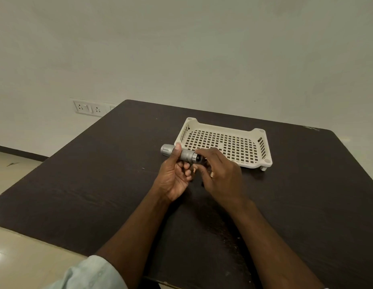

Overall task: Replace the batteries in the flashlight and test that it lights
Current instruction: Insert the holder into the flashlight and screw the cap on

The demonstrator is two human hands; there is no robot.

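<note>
We've got the flashlight (179, 153) up off the dark table (98, 184), lying roughly level between both hands, just in front of the cream slatted tray (223, 142). Our left hand (173, 174) wraps the knurled barrel, thumb pressed over the top and fingers curled beneath, so that grip is firm and full. Our right hand (219, 172) is bunched at the tail end, fingertips closed in around the dark opening there; whether they're pinching a cap, a battery, or just the rim, we can't quite tell, since the knuckles hide the contact.

Now, the risks. The flashlight's open-looking end points toward our right palm and sits nearly level, so if we tip it down, a loose cell could slide out and roll across the table, even off the near edge. If that's a threaded cap under our fingertips, a crooked start would cross the threads and jam it. The knurled body gives good purchase, but the smooth head at the far left pokes out unsupported; a hard twist from the right could spin the whole barrel in our left hand. And no spare batteries show anywhere, tray included, so we may fumble hunting for them.
</note>
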